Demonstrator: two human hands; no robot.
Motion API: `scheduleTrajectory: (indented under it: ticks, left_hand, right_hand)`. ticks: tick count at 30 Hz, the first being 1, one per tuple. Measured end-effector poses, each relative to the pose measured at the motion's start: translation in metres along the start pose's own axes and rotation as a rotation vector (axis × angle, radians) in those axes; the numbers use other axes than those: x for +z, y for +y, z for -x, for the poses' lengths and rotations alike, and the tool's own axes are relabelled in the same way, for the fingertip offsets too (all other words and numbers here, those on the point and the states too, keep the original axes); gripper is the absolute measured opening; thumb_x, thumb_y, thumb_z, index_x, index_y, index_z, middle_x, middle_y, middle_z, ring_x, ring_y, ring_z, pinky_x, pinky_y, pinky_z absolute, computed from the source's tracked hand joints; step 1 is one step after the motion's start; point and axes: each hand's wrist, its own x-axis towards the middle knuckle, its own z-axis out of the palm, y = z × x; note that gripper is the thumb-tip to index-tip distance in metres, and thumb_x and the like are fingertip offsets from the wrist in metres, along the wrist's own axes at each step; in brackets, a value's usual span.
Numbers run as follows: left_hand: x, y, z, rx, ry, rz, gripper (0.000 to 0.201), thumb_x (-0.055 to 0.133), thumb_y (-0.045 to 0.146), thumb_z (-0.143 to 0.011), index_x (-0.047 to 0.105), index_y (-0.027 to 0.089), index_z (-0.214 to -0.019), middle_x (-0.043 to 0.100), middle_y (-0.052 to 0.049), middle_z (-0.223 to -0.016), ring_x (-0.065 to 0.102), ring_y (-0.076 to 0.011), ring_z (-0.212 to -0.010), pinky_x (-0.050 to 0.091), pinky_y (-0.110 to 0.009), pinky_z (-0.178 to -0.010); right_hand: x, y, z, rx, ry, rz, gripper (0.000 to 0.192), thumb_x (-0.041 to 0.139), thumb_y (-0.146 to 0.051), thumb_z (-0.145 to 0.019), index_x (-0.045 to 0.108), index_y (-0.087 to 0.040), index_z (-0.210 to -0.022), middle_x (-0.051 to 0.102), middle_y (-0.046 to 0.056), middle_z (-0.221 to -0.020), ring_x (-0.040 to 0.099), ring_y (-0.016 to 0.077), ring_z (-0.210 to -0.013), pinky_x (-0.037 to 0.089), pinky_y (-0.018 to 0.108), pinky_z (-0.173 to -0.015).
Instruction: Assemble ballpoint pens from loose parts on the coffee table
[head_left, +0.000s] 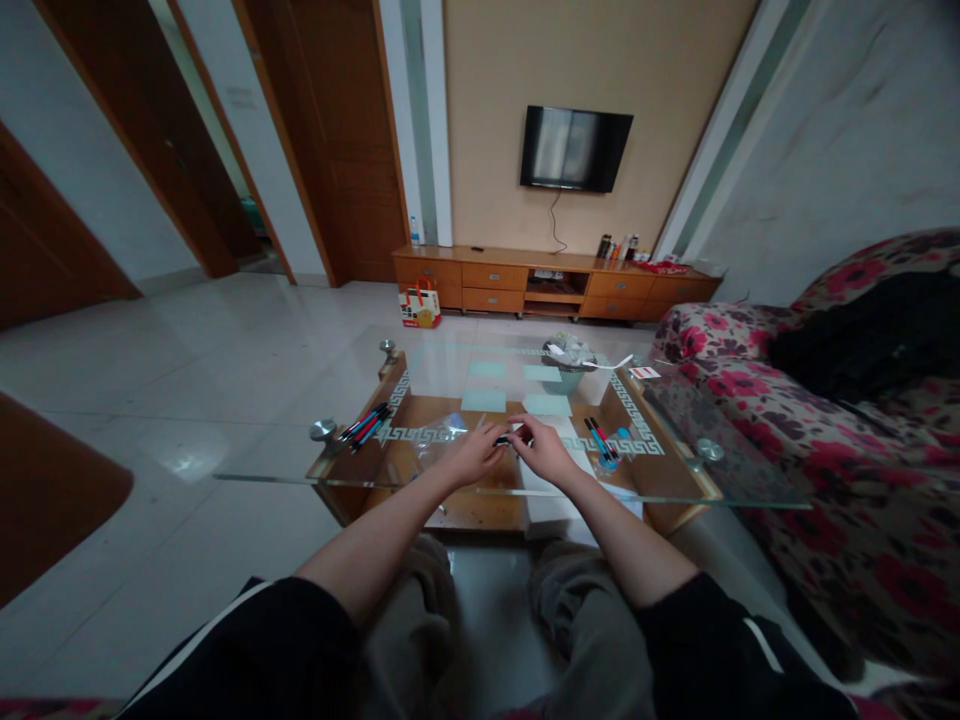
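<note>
Left of my grip I see a bundle of pens [363, 424] lying clear; right of it, two more pens [601, 437] and a basket [568, 377] beyond. All rest on the glass table [300, 470], tiled floor around. My left hand [474, 453] and right hand [541, 449] pinch a dark pen [504, 439] between them, its long axis running left-right.

Left hand [474, 455] and right hand [541, 448] meet over glass table [300, 470], fingertips pinching small dark pen [504, 439] between them. Pens [364, 425] lie at table's left; more pens [601, 438] at right. Basket [568, 365] at far edge. Floral sofa [825, 420] right; TV [575, 148] on far wall.
</note>
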Motion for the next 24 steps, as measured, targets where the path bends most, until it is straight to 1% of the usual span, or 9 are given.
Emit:
scheduleTrajectory:
  ticks: [3,5,10,13,15,17,19,22,24]
  left_hand:
    - [0.001,0.000,0.000,0.029,0.001,0.017,0.033,0.048,0.028,-0.095,0.054,0.024,-0.127,0.061,-0.008,-0.122,0.063,-0.0209,-0.099,0.050,-0.032,-0.083]
    - [0.001,-0.001,-0.001,0.034,-0.005,0.023,0.032,0.048,0.029,-0.096,0.054,0.024,-0.126,0.062,-0.008,-0.122,0.063,-0.0205,-0.099,0.050,-0.032,-0.085]
    - [0.000,-0.001,-0.002,-0.015,-0.023,-0.010,0.036,0.041,0.033,-0.099,0.051,0.026,-0.133,0.065,-0.008,-0.122,0.064,-0.0218,-0.102,0.051,-0.033,-0.085]
    - [-0.002,-0.001,-0.001,-0.043,-0.079,-0.050,0.038,0.041,0.034,-0.099,0.049,0.030,-0.137,0.066,-0.006,-0.121,0.066,-0.0223,-0.100,0.051,-0.033,-0.083]
    - [-0.003,-0.002,0.001,-0.069,-0.120,-0.081,0.038,0.040,0.034,-0.099,0.050,0.031,-0.136,0.068,-0.006,-0.116,0.067,-0.0227,-0.096,0.050,-0.032,-0.081]
    - [-0.004,-0.003,0.002,-0.093,-0.151,-0.106,0.036,0.039,0.036,-0.100,0.053,0.030,-0.132,0.069,-0.006,-0.111,0.067,-0.0229,-0.094,0.050,-0.032,-0.079]
    - [-0.005,-0.004,0.002,-0.103,-0.170,-0.121,0.033,0.037,0.038,-0.100,0.057,0.029,-0.125,0.070,-0.006,-0.108,0.066,-0.0226,-0.092,0.050,-0.031,-0.077]
    - [-0.007,-0.003,0.003,-0.097,-0.168,-0.135,0.033,0.035,0.039,-0.100,0.061,0.026,-0.115,0.070,-0.006,-0.104,0.065,-0.0216,-0.090,0.049,-0.030,-0.075]
    - [-0.007,-0.002,0.002,-0.093,-0.154,-0.139,0.032,0.037,0.038,-0.099,0.063,0.026,-0.111,0.070,-0.005,-0.101,0.065,-0.0210,-0.088,0.049,-0.029,-0.074]
  right_hand:
    - [0.003,-0.004,0.002,0.001,-0.035,0.011,0.031,0.059,-0.023,-0.090,0.058,-0.021,-0.121,0.071,0.002,-0.086,0.064,0.0150,-0.074,0.047,0.025,-0.069]
    - [0.003,-0.006,0.003,0.009,-0.036,0.037,0.031,0.058,-0.026,-0.092,0.058,-0.022,-0.122,0.071,0.002,-0.084,0.064,0.0155,-0.073,0.047,0.026,-0.069]
    - [-0.005,0.001,0.002,0.068,0.067,0.100,0.028,0.049,-0.030,-0.097,0.058,-0.020,-0.122,0.070,0.003,-0.083,0.063,0.0159,-0.072,0.046,0.026,-0.071]
    - [-0.009,0.009,0.002,0.100,0.122,0.160,0.027,0.048,-0.027,-0.096,0.059,-0.019,-0.119,0.069,0.003,-0.084,0.062,0.0161,-0.072,0.045,0.026,-0.071]
    - [-0.011,0.013,0.002,0.121,0.125,0.204,0.026,0.050,-0.025,-0.094,0.061,-0.018,-0.117,0.069,0.004,-0.086,0.063,0.0166,-0.076,0.045,0.026,-0.073]
    - [-0.010,0.017,0.003,0.147,0.080,0.248,0.025,0.052,-0.023,-0.092,0.063,-0.017,-0.114,0.070,0.005,-0.088,0.063,0.0171,-0.079,0.045,0.027,-0.076]
    - [-0.009,0.019,0.004,0.183,-0.005,0.287,0.024,0.054,-0.022,-0.090,0.065,-0.016,-0.111,0.071,0.006,-0.088,0.064,0.0174,-0.079,0.045,0.027,-0.076]
    - [-0.004,0.023,0.005,0.212,-0.128,0.314,0.022,0.059,-0.022,-0.087,0.069,-0.017,-0.106,0.072,0.006,-0.087,0.065,0.0180,-0.081,0.045,0.026,-0.077]
    - [0.000,0.026,0.006,0.202,-0.165,0.313,0.021,0.063,-0.021,-0.085,0.070,-0.018,-0.104,0.073,0.005,-0.086,0.066,0.0185,-0.082,0.046,0.026,-0.078]
